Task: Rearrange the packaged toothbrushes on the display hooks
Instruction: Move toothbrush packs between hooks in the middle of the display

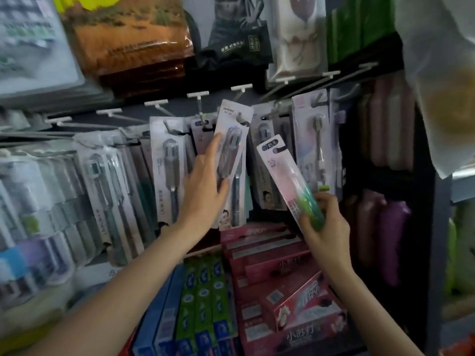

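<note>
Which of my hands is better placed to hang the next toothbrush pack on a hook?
Probably the left hand: it already holds the grey Spring pack up at the hooks. The right hand grips the pink pack lower, tilted away.

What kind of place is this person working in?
Most likely a shop's toiletries aisle: packaged toothbrushes hang in rows on display hooks, and stacked toothpaste boxes sit on the shelf below them.
</note>
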